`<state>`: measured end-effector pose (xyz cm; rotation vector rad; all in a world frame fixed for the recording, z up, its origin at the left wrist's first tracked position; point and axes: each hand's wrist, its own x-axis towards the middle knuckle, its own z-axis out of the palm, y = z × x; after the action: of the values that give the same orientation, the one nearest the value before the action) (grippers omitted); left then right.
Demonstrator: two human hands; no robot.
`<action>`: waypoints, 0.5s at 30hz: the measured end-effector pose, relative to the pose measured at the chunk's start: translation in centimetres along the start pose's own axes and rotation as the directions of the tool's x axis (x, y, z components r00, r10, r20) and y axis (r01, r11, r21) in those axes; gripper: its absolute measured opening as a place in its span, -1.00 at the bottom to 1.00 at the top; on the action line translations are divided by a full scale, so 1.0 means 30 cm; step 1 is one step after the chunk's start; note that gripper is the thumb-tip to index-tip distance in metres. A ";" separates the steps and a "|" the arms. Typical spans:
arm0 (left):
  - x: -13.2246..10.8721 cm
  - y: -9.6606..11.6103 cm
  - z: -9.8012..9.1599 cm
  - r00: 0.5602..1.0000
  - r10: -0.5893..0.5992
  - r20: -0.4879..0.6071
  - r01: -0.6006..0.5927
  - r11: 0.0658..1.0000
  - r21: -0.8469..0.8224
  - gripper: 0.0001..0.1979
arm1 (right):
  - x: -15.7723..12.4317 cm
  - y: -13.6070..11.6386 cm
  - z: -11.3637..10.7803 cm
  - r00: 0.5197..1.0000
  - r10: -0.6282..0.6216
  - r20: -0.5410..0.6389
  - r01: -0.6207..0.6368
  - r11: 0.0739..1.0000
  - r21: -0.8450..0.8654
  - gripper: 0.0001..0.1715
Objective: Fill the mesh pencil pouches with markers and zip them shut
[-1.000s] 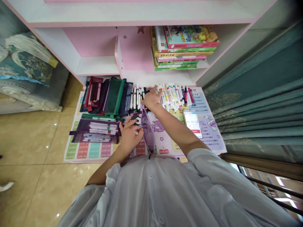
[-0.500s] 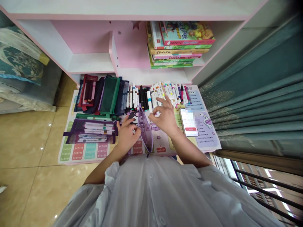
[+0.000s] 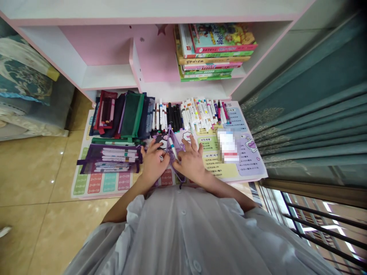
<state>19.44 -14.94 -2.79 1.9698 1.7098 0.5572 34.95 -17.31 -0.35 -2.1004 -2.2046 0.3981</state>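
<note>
A purple mesh zipper pouch (image 3: 179, 173) stands upright on the desk in front of me, its mouth spread. My left hand (image 3: 155, 160) pinches its left edge between thumb and finger. With my right hand (image 3: 190, 162) I grip a white marker (image 3: 173, 148) with a blue band, tilted at the pouch's mouth. My right fingertips touch or nearly touch the pouch's right side; exactly how far the marker is inside is hidden. Beyond the hands lies a row of loose markers, with white ones (image 3: 197, 114) on the right and black ones (image 3: 174, 117) in the middle.
On the left lie a filled purple pouch (image 3: 111, 158), a green pouch (image 3: 132, 114) and a red pouch (image 3: 106, 110). A phone (image 3: 228, 146) rests at right on the printed desk mat (image 3: 246, 168). Stacked books (image 3: 215, 61) fill the shelf; a curtain (image 3: 301, 107) hangs at right.
My right hand has come down and left with the white marker, from beside the row to the pouch's mouth. My left hand stays at the pouch edge.
</note>
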 end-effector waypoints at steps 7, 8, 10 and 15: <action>-0.004 -0.004 -0.002 1.000 -0.001 -0.006 0.001 1.000 0.014 -0.80 | 0.031 -0.014 0.035 0.992 -0.005 0.127 0.013 0.998 -0.063 -0.57; -0.003 -0.004 -0.002 1.000 -0.001 -0.002 0.001 1.000 0.013 -0.80 | 0.033 -0.015 0.037 0.992 -0.012 0.129 0.021 0.998 -0.065 -0.57; -0.002 -0.004 -0.003 1.000 0.000 0.007 0.000 1.000 0.006 -0.80 | 0.034 -0.018 0.037 0.991 -0.028 0.129 0.036 0.997 -0.065 -0.58; -0.003 -0.006 -0.009 1.000 0.001 0.010 -0.001 1.000 -0.003 -0.80 | 0.023 -0.013 0.007 0.996 -0.038 0.079 0.039 0.999 -0.010 -0.69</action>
<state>19.14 -14.98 -2.68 1.9684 1.7011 0.5489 34.46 -16.68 -0.55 -2.0791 -2.2913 0.4747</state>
